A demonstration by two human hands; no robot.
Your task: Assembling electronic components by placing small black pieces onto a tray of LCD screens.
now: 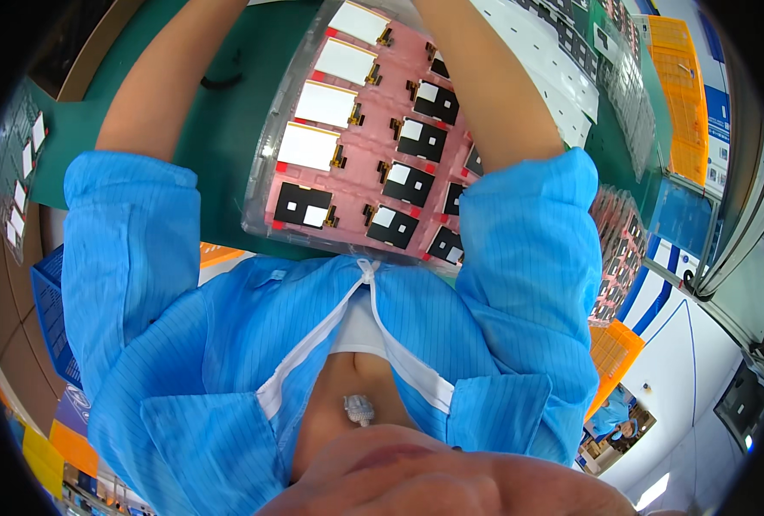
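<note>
Both my forearms, in rolled blue sleeves, reach past the upper edge of the head view, so neither hand shows. Between the forearms lies a transparent plastic tray (pixel 258 199) with a pink lining. In its left column are several flat white-faced panels (pixel 326 103) with small brown-gold flex connectors. A black panel (pixel 303 205) with a white square lies at the near end of that column. More black panels (pixel 408 183) with white patches fill the columns to the right. My right forearm covers part of the tray's far right side.
The tray rests on a green work surface (pixel 214 189). White perforated sheets (pixel 541 60) lie beyond my right forearm. Stacked transparent trays (pixel 618 258) stand at the right, near orange crates (pixel 681 95). A blue basket (pixel 52 318) and a cardboard box (pixel 85 52) are on the left.
</note>
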